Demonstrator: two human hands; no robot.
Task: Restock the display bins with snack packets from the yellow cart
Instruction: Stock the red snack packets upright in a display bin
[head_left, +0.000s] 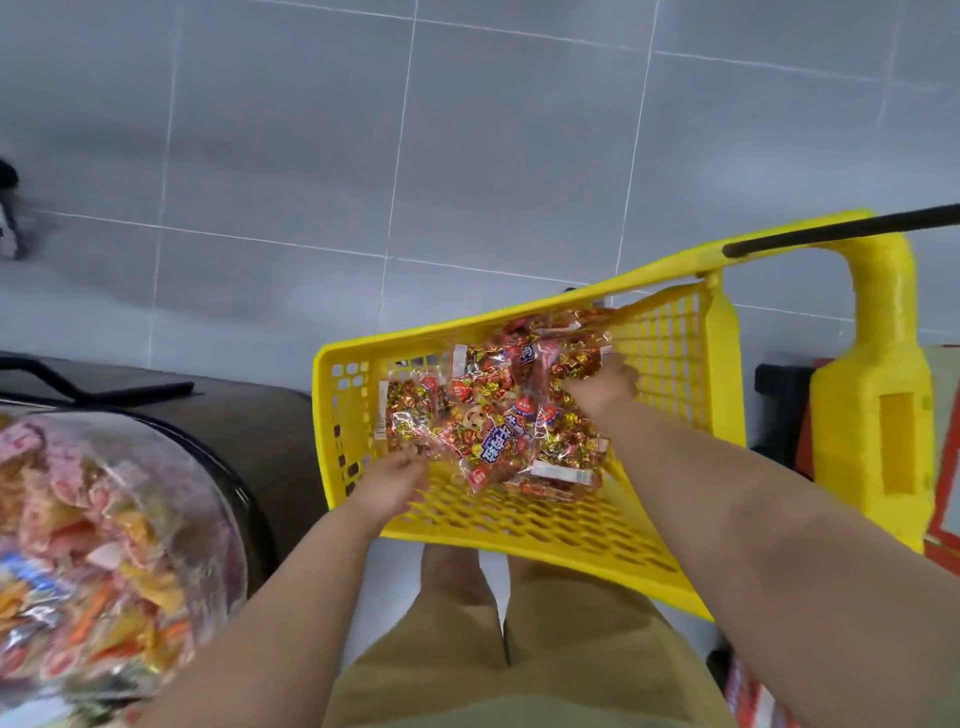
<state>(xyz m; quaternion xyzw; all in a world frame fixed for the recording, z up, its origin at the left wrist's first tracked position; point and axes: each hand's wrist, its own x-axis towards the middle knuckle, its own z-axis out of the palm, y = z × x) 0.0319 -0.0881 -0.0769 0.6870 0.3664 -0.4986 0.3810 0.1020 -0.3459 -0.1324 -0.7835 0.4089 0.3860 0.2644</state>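
Observation:
The yellow cart (524, 525) stands in front of me on the tiled floor, its mesh basket holding a heap of red and gold snack packets (498, 410). My left hand (389, 480) reaches into the near left side and grips the edge of a packet at the heap's lower left. My right hand (597, 389) is deeper in the basket, fingers curled into the packets on the right side of the heap. A round clear display bin (104, 545) filled with mixed colourful snack packets sits at the lower left.
The cart's black handle bar (841, 231) and yellow post (878, 395) rise at the right. A dark stand (208, 415) surrounds the bin. Red-and-white boxes (945, 519) lie at the far right. Grey floor tiles (415, 156) spread beyond the cart.

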